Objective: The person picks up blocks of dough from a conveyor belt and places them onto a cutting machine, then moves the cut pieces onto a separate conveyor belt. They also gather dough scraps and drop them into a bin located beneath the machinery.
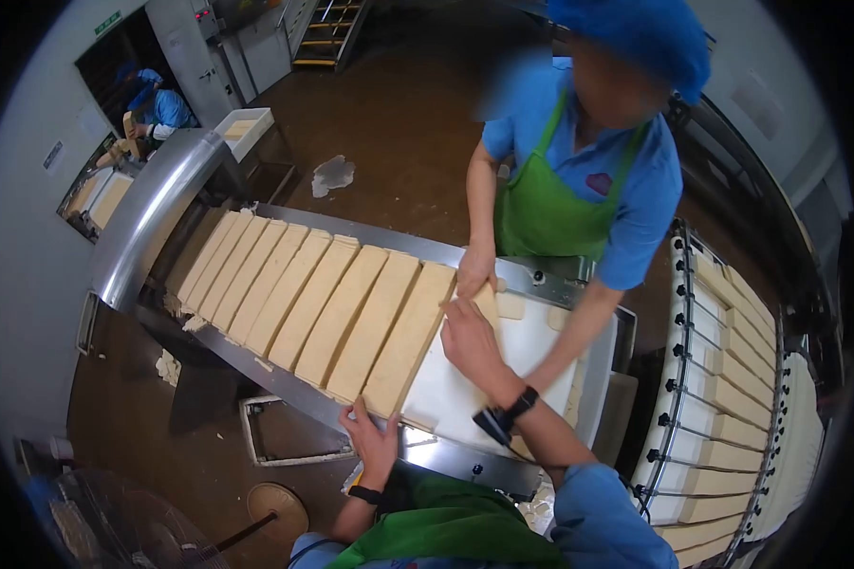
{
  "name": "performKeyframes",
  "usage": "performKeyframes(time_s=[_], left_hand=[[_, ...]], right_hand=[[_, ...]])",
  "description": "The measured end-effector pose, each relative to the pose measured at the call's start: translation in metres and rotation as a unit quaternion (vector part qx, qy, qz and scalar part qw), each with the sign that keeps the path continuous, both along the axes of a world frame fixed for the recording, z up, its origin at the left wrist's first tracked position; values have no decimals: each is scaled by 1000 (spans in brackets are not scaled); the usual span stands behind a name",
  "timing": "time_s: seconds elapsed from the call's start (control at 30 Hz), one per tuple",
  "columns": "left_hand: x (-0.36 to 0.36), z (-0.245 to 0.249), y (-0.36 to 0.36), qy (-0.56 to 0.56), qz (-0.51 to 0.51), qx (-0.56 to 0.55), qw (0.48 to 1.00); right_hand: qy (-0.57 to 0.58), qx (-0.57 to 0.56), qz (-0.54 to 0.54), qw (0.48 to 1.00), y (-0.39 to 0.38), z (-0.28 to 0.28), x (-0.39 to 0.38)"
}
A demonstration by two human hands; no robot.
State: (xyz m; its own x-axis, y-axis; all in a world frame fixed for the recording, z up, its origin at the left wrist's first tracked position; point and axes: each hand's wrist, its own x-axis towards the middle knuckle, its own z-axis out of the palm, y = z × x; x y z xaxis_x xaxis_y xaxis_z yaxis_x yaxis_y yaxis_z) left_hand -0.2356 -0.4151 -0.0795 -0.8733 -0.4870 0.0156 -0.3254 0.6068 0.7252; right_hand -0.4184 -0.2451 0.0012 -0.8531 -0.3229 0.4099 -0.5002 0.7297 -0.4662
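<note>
Long pale dough slabs (318,303) lie side by side across a conveyor (531,375) with a white belt. At the near end of the rightmost slab (410,337) is my left hand (372,441), fingers apart, its fingertips against the slab's end. My right hand (472,346) is at the far end of that same slab, fingers bent, close to a co-worker's hand (476,269); whether it grips anything is hidden. Small dough pieces (511,305) lie on the belt beside the hands. A black strap (520,403) is on my right wrist.
Across the conveyor stands a co-worker (579,180) in a green apron, one arm reaching over the belt. A second conveyor (678,379) with dough slabs is at right. A metal hood (161,213) covers the left end. A fan (123,522) stands at lower left.
</note>
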Motion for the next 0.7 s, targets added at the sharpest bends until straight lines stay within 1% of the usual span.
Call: performKeyframes(time_s=[0.03,0.07,0.13,0.17,0.27,0.37,0.47,0.53,0.6,0.67,0.7], left_hand=[[-6,3,-2,-4,-7,23,1000],[-12,3,-3,-7,-22,17,1000],[-23,3,-3,-11,-57,6,998],[-27,2,-1,-9,-59,-22,998],[-34,9,3,-43,-45,-15,998],[-36,15,9,-56,-39,-19,998],[-38,13,15,-61,-33,-24,997],[-43,17,20,-78,-29,-25,996],[-48,23,24,-110,-25,-28,993],[-51,21,24,-103,-62,-51,991],[-52,20,23,-98,-84,-62,990]], right_hand=[[10,26,-9,1000,-9,-28,-23],[21,51,-18,998,-16,-51,-45],[-19,116,-25,993,-19,-78,-83],[-39,148,-29,988,-19,-86,-96],[-111,209,-64,969,-20,-94,-116],[-131,203,-109,964,-26,-87,-125],[-134,207,-125,961,-28,-82,-122],[-158,194,-113,962,-21,-87,-119],[-161,171,-112,965,-7,-88,-110],[-142,139,-121,973,23,-86,-90],[-158,132,-138,969,45,-90,-78]])
